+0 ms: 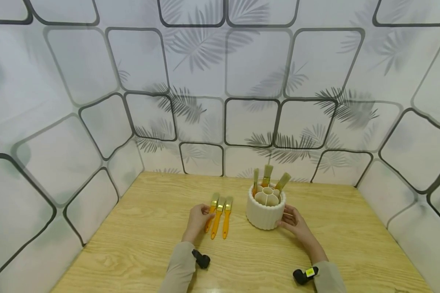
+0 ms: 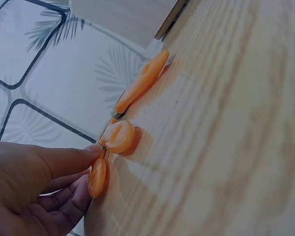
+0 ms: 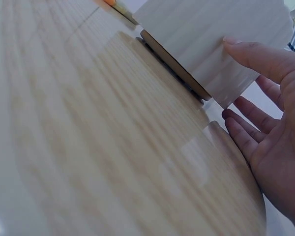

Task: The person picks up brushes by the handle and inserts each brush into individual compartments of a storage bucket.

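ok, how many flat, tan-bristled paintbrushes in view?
6 tan-bristled paintbrushes: three side by side on the light wood tabletop, three bristles-up in the round, ribbed white holder, at its left, back and right. Shorter ones could be hidden inside.

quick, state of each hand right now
Left hand: closed, pinching the leftmost flat, orange-handled paintbrush.
Right hand: open, touching the round, white, ribbed brush holder.

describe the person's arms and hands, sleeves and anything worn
Both hands are bare, without gloves. The sleeves are plain and light grey-beige. A small black camera sits at each cuff; the right one carries a bright yellow label, its marking too small to read.
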